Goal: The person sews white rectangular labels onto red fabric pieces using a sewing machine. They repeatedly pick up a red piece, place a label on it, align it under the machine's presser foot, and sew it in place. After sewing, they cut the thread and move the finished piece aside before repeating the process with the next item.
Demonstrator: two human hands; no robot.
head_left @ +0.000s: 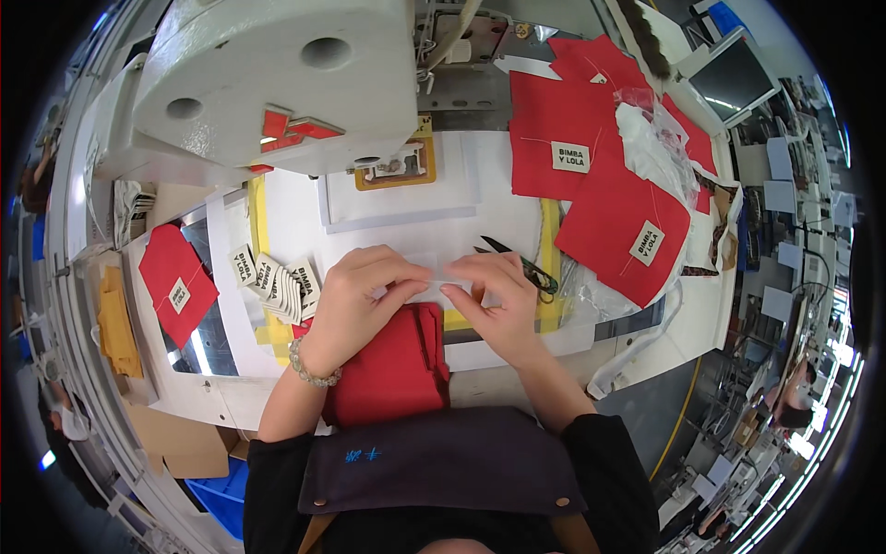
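Just between both hands [367,288] sits a small translucent piece [437,274].

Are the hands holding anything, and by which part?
The left hand and right hand pinch a small, thin translucent piece, seemingly by its opposite edges.

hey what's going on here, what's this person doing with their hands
A person sits at an industrial sewing machine, with the left hand and right hand brought together, seemingly pinching a small translucent piece between the fingertips. Folded red fabric lies between the forearms. A fanned stack of white labels is to the left, black scissors are by the right hand, and red fabric pieces with labels attached lie farther right.
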